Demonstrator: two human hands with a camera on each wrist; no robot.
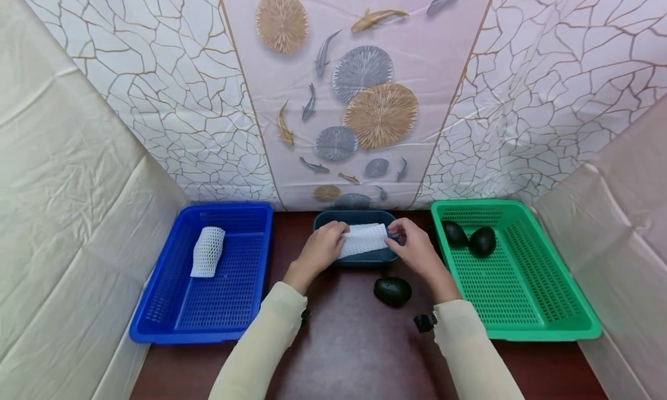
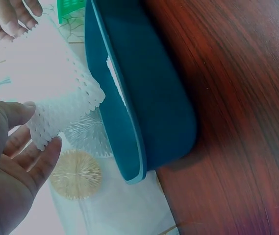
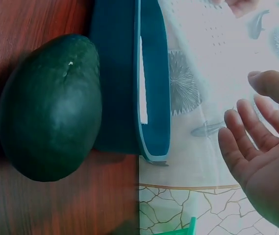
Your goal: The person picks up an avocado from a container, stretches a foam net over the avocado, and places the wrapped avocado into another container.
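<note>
A white foam net sleeve (image 1: 362,239) is held above the dark teal bin (image 2: 166,98). My left hand (image 1: 323,246) pinches its left end between thumb and fingers, plainly seen in the left wrist view. At the sleeve's right end is my right hand (image 3: 266,161), its thumb and fingers spread apart; whether the fingertips touch the net cannot be made out in the glare. On the table in front of the bin lies a dark green avocado (image 1: 392,291), large in the right wrist view. Something white shows inside the bin, mostly hidden by its wall.
To the left stands a blue basket (image 1: 252,272) with a bulging white net sleeve (image 1: 207,252) in it. A green basket (image 1: 568,296) on the right holds two avocados (image 1: 482,242). Patterned cloth (image 1: 281,99) rises behind the dark table (image 1: 333,353).
</note>
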